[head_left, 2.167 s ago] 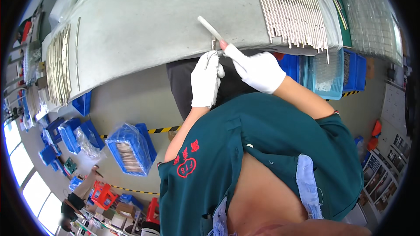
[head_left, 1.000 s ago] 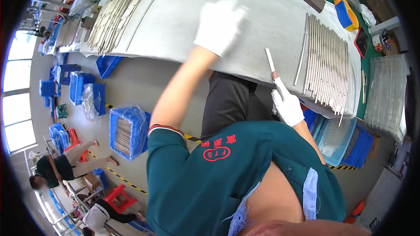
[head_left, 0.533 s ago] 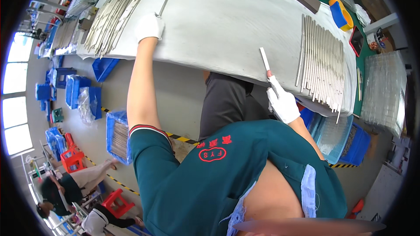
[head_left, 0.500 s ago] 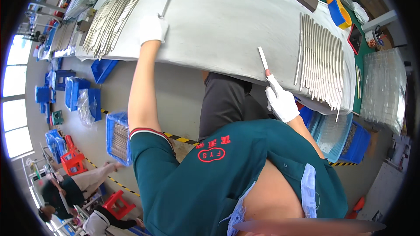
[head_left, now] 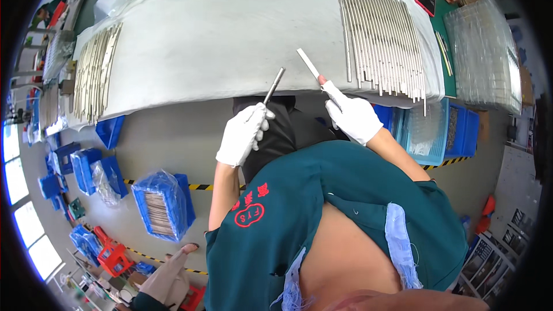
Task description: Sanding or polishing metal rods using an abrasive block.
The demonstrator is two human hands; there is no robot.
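My left hand (head_left: 243, 133), in a white cotton glove, is closed around the lower end of a thin grey metal rod (head_left: 274, 85), and the rod points up and a little to the right, with its tip over the near edge of the long table covered with a white cloth (head_left: 219, 34). My right hand (head_left: 352, 116), also in a white glove, pinches a flat narrow white strip (head_left: 308, 64) between the fingertips; the strip leans up to the left, so its free end comes near the rod tip but the two are not touching. Both hands are in front of my body, just at the near edge of the table, above my dark trousers. On the right part of the cloth lies a wide row of similar long metal rods (head_left: 381, 34), side by side, close to my right hand. On the far left part of the cloth lies a second row of metal rods (head_left: 97, 69), well apart from my left hand. On the floor at my left stands a blue plastic crate with bagged metal parts (head_left: 163, 204), and a blue crate (head_left: 446, 132) stands under the right end of the table.
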